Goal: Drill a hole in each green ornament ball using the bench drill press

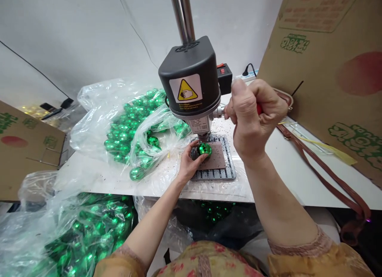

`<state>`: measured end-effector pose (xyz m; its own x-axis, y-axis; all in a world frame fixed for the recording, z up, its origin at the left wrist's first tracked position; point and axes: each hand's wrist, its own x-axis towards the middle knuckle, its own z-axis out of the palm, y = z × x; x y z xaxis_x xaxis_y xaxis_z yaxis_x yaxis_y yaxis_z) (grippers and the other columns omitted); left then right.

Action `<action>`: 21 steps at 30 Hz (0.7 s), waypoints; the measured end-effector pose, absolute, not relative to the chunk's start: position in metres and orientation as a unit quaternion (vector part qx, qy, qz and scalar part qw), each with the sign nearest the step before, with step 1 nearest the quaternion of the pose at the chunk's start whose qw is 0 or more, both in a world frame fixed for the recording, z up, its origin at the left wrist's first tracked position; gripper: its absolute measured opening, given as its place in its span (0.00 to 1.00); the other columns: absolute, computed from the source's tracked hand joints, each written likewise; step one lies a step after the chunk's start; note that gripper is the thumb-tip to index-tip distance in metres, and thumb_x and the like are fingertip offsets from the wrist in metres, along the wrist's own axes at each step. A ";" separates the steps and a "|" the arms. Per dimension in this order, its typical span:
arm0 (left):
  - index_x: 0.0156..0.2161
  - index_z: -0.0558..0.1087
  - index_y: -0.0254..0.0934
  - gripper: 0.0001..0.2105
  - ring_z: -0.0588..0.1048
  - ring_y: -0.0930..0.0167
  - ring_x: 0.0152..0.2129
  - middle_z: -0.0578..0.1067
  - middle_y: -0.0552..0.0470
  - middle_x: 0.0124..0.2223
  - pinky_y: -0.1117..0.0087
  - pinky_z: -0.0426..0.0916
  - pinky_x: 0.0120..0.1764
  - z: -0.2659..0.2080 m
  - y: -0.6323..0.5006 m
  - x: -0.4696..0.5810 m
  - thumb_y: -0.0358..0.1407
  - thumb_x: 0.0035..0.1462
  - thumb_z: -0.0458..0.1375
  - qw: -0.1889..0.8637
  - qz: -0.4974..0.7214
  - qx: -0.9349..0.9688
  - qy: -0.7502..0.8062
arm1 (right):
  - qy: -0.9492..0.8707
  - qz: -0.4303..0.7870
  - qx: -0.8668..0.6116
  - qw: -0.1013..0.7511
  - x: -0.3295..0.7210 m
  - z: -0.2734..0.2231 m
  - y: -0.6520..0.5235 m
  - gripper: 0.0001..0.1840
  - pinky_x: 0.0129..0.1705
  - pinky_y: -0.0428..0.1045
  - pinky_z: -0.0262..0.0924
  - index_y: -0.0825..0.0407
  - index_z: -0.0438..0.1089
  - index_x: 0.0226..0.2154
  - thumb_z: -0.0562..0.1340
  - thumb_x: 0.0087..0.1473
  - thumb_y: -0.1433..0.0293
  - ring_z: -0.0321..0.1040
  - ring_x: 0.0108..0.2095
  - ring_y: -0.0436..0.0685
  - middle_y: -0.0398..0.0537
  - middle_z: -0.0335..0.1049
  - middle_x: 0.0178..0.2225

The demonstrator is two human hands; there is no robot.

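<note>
White tabletop [286,165]: left hand [188,161] pinches green ball [204,149] under drill press [191,86], right hand [253,118] fisted around its lever.

Single view, head-worn camera, looking forward and steeply down over the wearer's own forearms. Close range: the left hand [188,162] sits near frame centre, the right hand [253,118] just above and right of it, both within arm's reach of the lens. Drill press [191,86] rises directly beyond the hands, its column cut off by the top edge. Wide-angle lens; edges bow outward. Wearer's sleeves fill the bottom edge.
</note>
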<state>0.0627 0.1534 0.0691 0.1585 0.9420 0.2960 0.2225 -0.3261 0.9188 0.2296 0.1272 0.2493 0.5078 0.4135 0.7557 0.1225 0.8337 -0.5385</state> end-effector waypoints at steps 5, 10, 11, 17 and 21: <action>0.54 0.73 0.40 0.25 0.77 0.60 0.50 0.78 0.45 0.52 0.56 0.70 0.55 0.072 0.148 0.068 0.44 0.53 0.71 0.376 0.441 0.698 0.421 | -0.488 0.082 -0.276 0.824 0.229 0.251 0.127 0.28 0.22 0.48 0.47 0.50 0.48 0.19 0.62 0.60 0.58 0.48 0.17 0.43 0.36 0.44 0.16; 0.55 0.70 0.40 0.26 0.77 0.62 0.47 0.78 0.45 0.50 0.59 0.72 0.52 0.071 0.143 0.074 0.44 0.54 0.70 0.391 0.437 0.701 0.406 | -0.488 0.082 -0.244 0.834 0.230 0.249 0.128 0.27 0.22 0.49 0.45 0.50 0.49 0.18 0.64 0.59 0.62 0.48 0.17 0.44 0.35 0.45 0.15; 0.55 0.70 0.40 0.25 0.77 0.62 0.47 0.78 0.45 0.50 0.59 0.72 0.52 0.071 0.143 0.074 0.44 0.55 0.70 0.395 0.436 0.701 0.403 | -0.488 0.082 -0.243 0.834 0.230 0.248 0.127 0.27 0.22 0.49 0.45 0.50 0.49 0.18 0.64 0.59 0.62 0.48 0.17 0.44 0.35 0.44 0.16; 0.55 0.69 0.40 0.26 0.76 0.61 0.49 0.77 0.45 0.51 0.58 0.71 0.53 0.073 0.142 0.074 0.44 0.55 0.70 0.406 0.431 0.697 0.404 | -0.499 0.068 -0.279 0.818 0.229 0.234 0.125 0.28 0.23 0.49 0.48 0.50 0.47 0.19 0.61 0.61 0.60 0.45 0.18 0.44 0.37 0.44 0.17; 0.55 0.69 0.40 0.25 0.75 0.60 0.50 0.77 0.45 0.51 0.59 0.70 0.54 0.076 0.142 0.074 0.44 0.55 0.70 0.405 0.430 0.699 0.403 | -0.509 0.040 -0.244 0.824 0.228 0.227 0.126 0.27 0.21 0.49 0.47 0.50 0.43 0.20 0.60 0.62 0.64 0.41 0.17 0.44 0.37 0.40 0.16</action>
<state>0.0744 0.1419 0.0761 0.3060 0.9115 0.2748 0.2159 -0.3476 0.9125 0.2279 0.1256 0.2272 0.4777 0.3155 0.8199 0.1827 0.8772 -0.4440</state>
